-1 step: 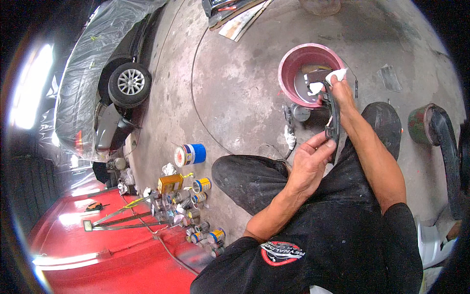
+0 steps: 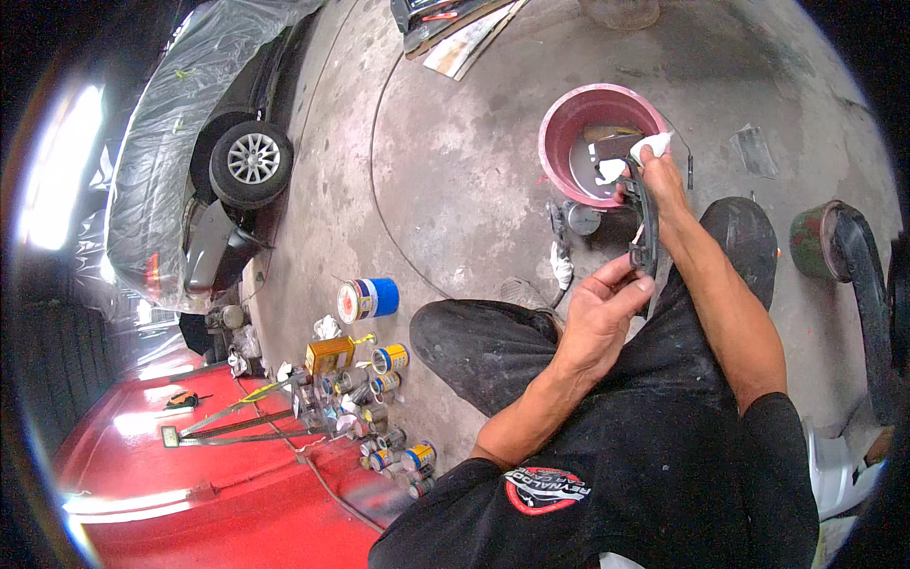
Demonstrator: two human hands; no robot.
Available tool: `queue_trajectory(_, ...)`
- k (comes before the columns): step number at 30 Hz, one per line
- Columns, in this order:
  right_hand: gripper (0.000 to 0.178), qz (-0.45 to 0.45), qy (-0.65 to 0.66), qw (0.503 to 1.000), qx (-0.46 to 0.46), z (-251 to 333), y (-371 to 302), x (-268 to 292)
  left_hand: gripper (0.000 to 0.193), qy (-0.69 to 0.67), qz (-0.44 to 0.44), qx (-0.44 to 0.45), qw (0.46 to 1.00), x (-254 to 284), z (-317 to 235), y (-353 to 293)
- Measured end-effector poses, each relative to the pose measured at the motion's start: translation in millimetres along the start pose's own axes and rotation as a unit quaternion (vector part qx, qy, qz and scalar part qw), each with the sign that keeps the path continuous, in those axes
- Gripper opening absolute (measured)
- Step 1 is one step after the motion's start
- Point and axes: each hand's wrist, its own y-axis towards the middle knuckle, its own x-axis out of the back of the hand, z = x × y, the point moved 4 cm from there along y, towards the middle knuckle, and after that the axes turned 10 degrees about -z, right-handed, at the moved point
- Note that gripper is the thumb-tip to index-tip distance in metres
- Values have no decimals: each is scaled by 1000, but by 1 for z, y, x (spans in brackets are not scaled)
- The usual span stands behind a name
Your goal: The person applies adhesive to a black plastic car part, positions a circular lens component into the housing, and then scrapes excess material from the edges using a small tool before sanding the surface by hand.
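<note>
Thumb and fingers of the left hand [image 2: 602, 308] pinched the lower end of a black curved strip [image 2: 649, 216], right of the frame's centre. The right hand [image 2: 661, 185] grasped the strip's upper end, and white cloth [image 2: 650, 146] bunched out at its fingertips. The strip stood nearly upright in the view, its top end by the lower right rim of a pink bucket [image 2: 557, 142]. Murky liquid and a dark brown block [image 2: 616, 146] showed inside the bucket. Just below it sat a round grey lid [image 2: 582, 220].

The person's black trousers [image 2: 474, 356] spread across the lower middle, knees apart, over a stained concrete floor [image 2: 464, 180]. Left of the near knee lay a blue-and-white can [image 2: 381, 297], with a yellow rectangular tin [image 2: 329, 357] and a cluster of smaller cans below it. A red panel [image 2: 246, 512] filled the lower left; at upper left, clear plastic sheeting [image 2: 152, 161] draped a car beside its wheel [image 2: 253, 159]. Planks [image 2: 466, 55] lay at the top edge.
</note>
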Motion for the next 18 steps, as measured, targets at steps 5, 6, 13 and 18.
queue_trajectory(5, 22, 4, -6, 1000, 25, -7, 10, 3, 30, 67, -8, -24, 997, 4, -4, 0)
queue_trajectory(6, 23, -5, -9, 1000, 24, -8, 12, 3, 31, 74, -12, -26, 997, 5, -3, 0)
queue_trajectory(13, 29, -37, -67, 994, 75, -9, 15, 11, 32, 82, -15, -34, 996, -1, -3, -5)
queue_trajectory(18, 29, -49, -98, 969, 220, 9, 25, 19, 33, 63, -50, -59, 995, 14, -15, -2)
